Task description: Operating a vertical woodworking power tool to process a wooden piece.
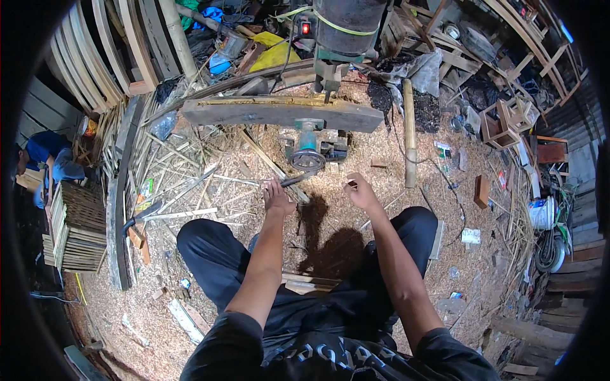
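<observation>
My left hand (278, 198) is over the outer end of a dark lever (300, 178), with its fingers bent around it. The lever reaches up to a round handwheel (307, 160) on a green vise (307, 140). My right hand (361, 192) hovers to the right of the wheel, thumb and fingers pinched together; whatever is in them is too small to make out. A long grey timber beam (279, 114) lies across behind the vise. Above it hangs a dark drilling machine (346, 28), its bit (327, 96) down at the beam's top edge.
Wood shavings (394, 267) cover the floor between my knees and beyond. Loose sticks (184, 171) and a long plank (119, 216) lie left. A bamboo pole (409, 133) and cable (438, 171) are right. A person (51, 155) is at far left beside stacked slats (79, 219).
</observation>
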Available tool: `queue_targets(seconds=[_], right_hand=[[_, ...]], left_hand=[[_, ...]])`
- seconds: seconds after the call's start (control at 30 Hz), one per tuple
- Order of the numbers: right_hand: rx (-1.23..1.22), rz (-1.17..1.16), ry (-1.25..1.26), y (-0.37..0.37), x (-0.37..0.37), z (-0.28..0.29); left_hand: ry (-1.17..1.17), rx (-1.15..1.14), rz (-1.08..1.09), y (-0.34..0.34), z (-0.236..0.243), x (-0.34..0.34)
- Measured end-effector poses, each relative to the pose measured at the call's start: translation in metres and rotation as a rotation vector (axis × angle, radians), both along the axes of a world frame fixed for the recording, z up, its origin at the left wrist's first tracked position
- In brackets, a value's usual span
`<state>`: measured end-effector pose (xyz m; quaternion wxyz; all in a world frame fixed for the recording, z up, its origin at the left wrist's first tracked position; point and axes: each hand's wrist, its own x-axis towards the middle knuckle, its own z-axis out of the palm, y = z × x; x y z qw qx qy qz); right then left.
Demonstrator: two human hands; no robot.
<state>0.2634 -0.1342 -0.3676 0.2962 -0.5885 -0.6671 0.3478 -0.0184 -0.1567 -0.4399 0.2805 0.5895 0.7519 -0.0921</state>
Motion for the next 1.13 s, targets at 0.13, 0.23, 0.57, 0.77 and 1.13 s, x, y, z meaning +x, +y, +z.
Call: queue_targets(seconds=[0.13,0.23,0.57,0.77,1.13], right_hand=[[-0.181,-0.064,0.067,0.003,0.006,-0.011],[-0.124,-0.023,0.032,0.005,0.007,-0.012],[-0.116,0.058,-0.097,0.0,0.011,-0.006],[-0.16,0.022,0.045,0.009,-0.006,-0.025],[-0.172,0.001,0.053,0.003,-0.008,0.004]], left_hand=[[0.033,-0.156,0.002,0.017,-0.018,0.003],[0.014,-0.047,0.098,0.013,-0.036,0.001],[-0.167,0.167,0.131,0.044,-0.056,-0.04],[-0.274,0.182,0.096,0.037,-0.013,-0.023],[-0.265,0.319,0.258,0.024,-0.003,-0.016]])
